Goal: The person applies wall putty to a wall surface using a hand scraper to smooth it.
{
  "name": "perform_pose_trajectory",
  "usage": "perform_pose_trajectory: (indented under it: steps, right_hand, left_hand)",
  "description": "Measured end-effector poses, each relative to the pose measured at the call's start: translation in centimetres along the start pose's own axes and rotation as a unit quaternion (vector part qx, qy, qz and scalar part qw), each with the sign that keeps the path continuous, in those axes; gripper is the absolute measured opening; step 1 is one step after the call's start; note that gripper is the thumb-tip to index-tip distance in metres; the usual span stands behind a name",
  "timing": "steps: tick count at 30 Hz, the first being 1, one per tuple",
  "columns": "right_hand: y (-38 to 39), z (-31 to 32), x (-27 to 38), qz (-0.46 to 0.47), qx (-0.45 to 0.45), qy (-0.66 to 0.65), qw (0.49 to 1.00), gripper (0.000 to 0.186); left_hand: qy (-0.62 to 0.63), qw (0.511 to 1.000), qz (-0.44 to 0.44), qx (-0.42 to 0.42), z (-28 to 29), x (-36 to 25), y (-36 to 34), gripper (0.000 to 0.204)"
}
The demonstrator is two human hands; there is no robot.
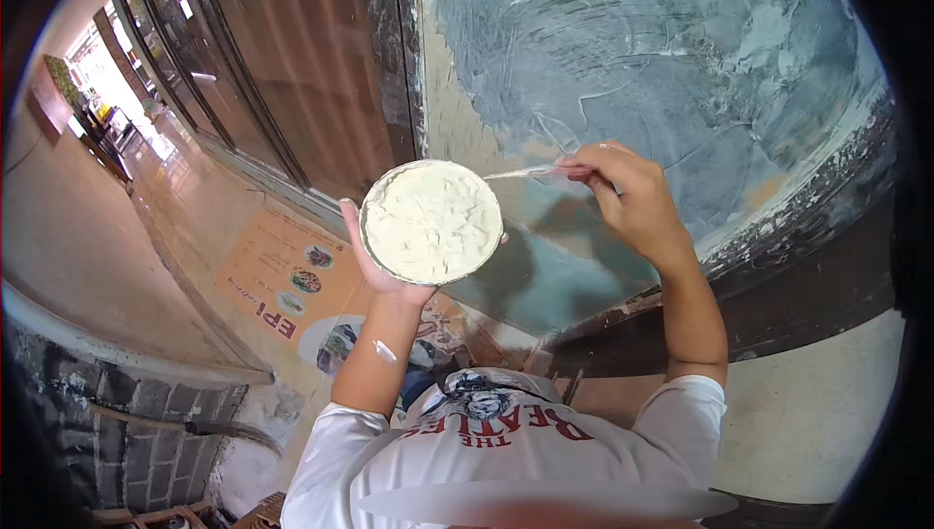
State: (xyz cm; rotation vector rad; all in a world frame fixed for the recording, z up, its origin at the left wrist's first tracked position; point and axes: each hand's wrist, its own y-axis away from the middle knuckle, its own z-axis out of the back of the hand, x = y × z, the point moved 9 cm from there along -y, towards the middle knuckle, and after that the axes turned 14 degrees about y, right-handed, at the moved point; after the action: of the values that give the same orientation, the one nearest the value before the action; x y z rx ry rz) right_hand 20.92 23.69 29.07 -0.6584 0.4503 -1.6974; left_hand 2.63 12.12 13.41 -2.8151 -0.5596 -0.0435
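Observation:
My left hand [372,261] holds a round container [430,220] from below and the side, filled almost to the rim with lumpy cream-white paste. My right hand [630,200] pinches the reddish handle of a thin putty knife [530,172], whose pale blade points left to the container's right rim; whether it touches the paste I cannot tell. Behind both hands stands a panel [671,62] roughly coated in blue-grey filler with streaks and bare beige patches. A white smear marks my left forearm.
A dark-framed glazed door [341,52] adjoins the panel at the left. A printed orange sheet [255,266] lies on the floor below it. At the lower left are a block wall [165,441] and a hose [204,426]. A corridor [161,140] runs to a bright opening at the far left.

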Motion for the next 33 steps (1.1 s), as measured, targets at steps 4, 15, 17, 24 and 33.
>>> perform_pose_trajectory:
  steps: [4, 15, 17, 24, 33]
  right_hand:
    - [-0.2, 0.9, 4.6, 0.187, -0.014, 0.191, 0.964, 0.031]
    - [-0.5, 0.8, 7.2, 0.298, -0.004, 0.241, 0.924, 0.027]
    - [-0.5, 0.5, 7.5, 0.310, -0.002, 0.245, 0.919, 0.024]
    - [-0.2, 0.3, 7.4, 0.315, 0.011, 0.269, 0.910, 0.024]
    - [-0.5, 0.7, 5.9, 0.287, 0.020, 0.229, 0.930, 0.028]
  left_hand:
    - [0.050, 0.998, 0.012, 0.047, -1.5, 0.2, -0.1, 0.092]
    - [-0.012, 0.999, -0.042, -0.008, -1.7, -1.3, -0.4, 0.092]
    - [-0.014, 0.999, -0.044, -0.011, -1.9, -1.2, -0.4, 0.092]
    - [-0.014, 1.000, -0.017, 0.018, -2.9, -0.6, -0.2, 0.092]
    - [-0.013, 0.999, 0.007, 0.033, -3.5, 0.1, -0.1, 0.093]
